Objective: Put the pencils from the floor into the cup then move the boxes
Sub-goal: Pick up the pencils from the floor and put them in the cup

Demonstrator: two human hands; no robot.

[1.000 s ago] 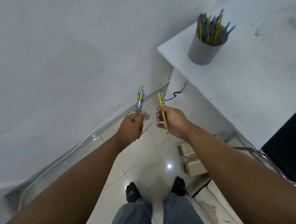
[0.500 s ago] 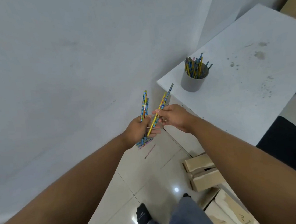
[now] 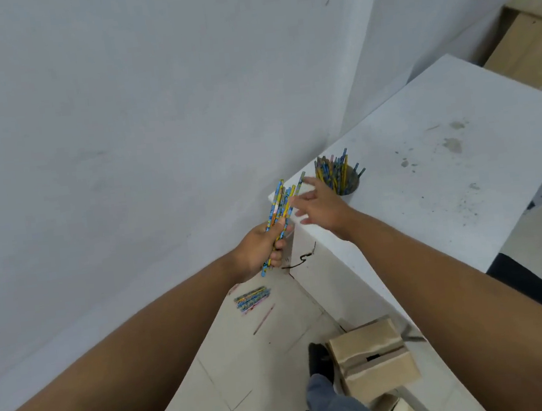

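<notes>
Left hand (image 3: 261, 250): fingers curled closed around a bundle of pencils (image 3: 279, 217), which stands almost upright and sticks out above and below the fist.
Right hand (image 3: 321, 205): fingers spread open and holding nothing; the fingertips (image 3: 291, 202) are just beside the upper ends of the bundle, and I cannot tell if they touch it.
Cup (image 3: 344, 182): just behind the right hand, on the corner of the white table (image 3: 445, 187); many pencils already stand in it, and the hand partly hides it.
Pencils on the floor (image 3: 252, 299): a small group lies below the left hand, near the wall, with one single pencil (image 3: 264, 319) just beside it.
Boxes (image 3: 373, 365): cardboard, on the floor well below both hands, beside the table's side and touching a dark sock (image 3: 319, 359).
Chair (image 3: 540, 294): dark seat, beyond the right forearm.
</notes>
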